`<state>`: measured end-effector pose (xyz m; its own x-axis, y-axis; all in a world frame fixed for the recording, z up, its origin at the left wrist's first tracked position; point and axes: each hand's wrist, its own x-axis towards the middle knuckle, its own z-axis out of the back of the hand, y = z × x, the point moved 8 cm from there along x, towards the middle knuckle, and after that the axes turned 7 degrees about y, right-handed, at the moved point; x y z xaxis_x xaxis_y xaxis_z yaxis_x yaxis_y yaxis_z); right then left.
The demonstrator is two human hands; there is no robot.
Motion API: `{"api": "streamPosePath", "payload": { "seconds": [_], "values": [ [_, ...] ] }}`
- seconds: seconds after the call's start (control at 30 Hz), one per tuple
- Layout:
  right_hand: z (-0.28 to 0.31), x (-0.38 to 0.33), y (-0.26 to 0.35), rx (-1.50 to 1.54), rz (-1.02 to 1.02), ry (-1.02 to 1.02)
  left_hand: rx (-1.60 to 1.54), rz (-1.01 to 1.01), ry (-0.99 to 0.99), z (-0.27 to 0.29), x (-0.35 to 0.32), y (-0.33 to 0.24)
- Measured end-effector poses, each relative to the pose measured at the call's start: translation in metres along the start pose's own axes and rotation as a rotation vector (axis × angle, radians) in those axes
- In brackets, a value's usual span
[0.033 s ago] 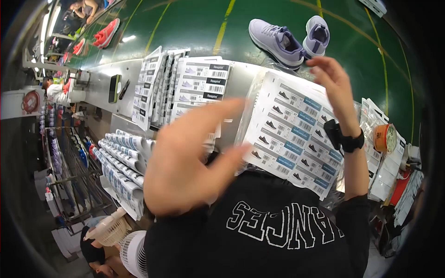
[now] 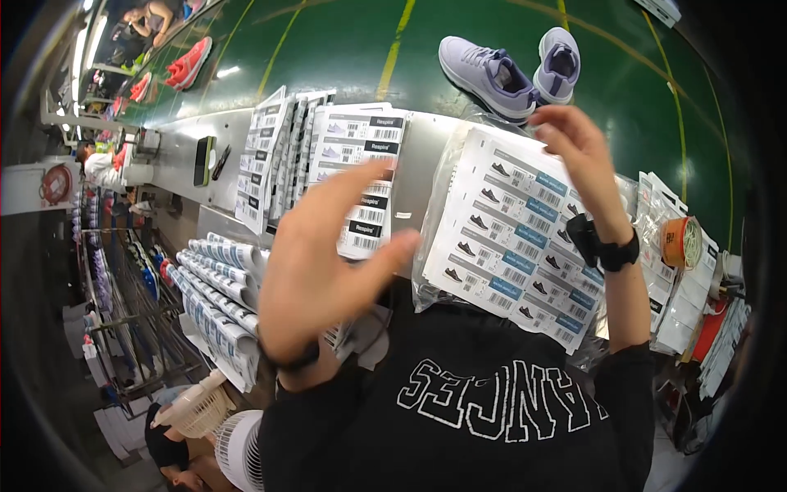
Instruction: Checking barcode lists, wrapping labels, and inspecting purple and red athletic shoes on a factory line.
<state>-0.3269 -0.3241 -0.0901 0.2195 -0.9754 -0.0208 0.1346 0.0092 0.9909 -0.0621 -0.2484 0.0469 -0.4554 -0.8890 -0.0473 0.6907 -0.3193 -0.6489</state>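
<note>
**Label sheet held up at the bench, free hand hovering beside it**

The right hand (image 2: 574, 152) gripped the top edge of a bagged sheet of shoe labels (image 2: 512, 238), fingers curled over the upper rim, so the sheet hung tilted between that hand and the person's chest. The left hand (image 2: 324, 262) was raised just beside the sheet's left edge, fingers spread and loose, grasping nothing; its fingertips came close to the plastic sleeve, though contact could not be made out. A black wristwatch (image 2: 602, 246) sat on the right wrist.

Beyond the left hand, stacks of printed label sheets (image 2: 352, 156) stood fanned on the grey worktable (image 2: 184, 160), with rolled label strips (image 2: 217, 291) below and to its left. Past the right hand, a pair of lilac sneakers (image 2: 512, 70) lay on the green floor (image 2: 328, 41), and an orange tape roll (image 2: 680, 242) sat off to the right of the right wrist.

Handling the sheet well would probably call for keeping the right-hand pinch near one corner so the slippery sleeve did not buckle, and bringing the open left hand flat under the lower edge to steady it before peeling or sorting.

Against the earlier frame nothing differed: both were taken at the same instant, with hands, sheet and shoes in matching places.
</note>
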Motion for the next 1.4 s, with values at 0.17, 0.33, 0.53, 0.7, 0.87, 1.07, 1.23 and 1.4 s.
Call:
{"api": "streamPosePath", "payload": {
  "seconds": [0.17, 0.33, 0.53, 0.7, 0.87, 1.07, 1.23, 1.4],
  "values": [
    [-0.099, -0.008, 0.009, 0.036, -0.09, 0.379, 0.539, 0.526, -0.219, -0.069, -0.029, 0.141],
    [-0.12, -0.026, 0.003, 0.108, -0.146, 0.434, 0.29, 0.361, -0.357, -0.053, -0.029, 0.155],
    [-0.146, -0.023, -0.017, 0.124, -0.264, 0.51, -0.357, 0.564, -0.48, -0.021, -0.053, 0.202],
    [-0.178, -0.012, -0.025, 0.05, -0.23, 0.554, 0.259, 0.329, -0.388, -0.037, -0.049, 0.168],
    [-0.195, -0.006, -0.038, 0.211, -0.362, 0.517, 0.422, 0.286, -0.341, -0.057, -0.038, 0.155],
    [-0.196, -0.004, -0.037, 0.282, -0.444, 0.541, -0.038, 0.287, -0.349, -0.024, -0.055, 0.195],
    [-0.207, 0.005, -0.036, 0.393, -0.351, 0.503, -0.854, 0.234, -0.364, -0.008, -0.07, 0.218],
    [-0.213, 0.005, -0.036, 0.346, -0.405, 0.471, -0.794, 0.226, -0.41, -0.003, -0.074, 0.223]
  ]
}}
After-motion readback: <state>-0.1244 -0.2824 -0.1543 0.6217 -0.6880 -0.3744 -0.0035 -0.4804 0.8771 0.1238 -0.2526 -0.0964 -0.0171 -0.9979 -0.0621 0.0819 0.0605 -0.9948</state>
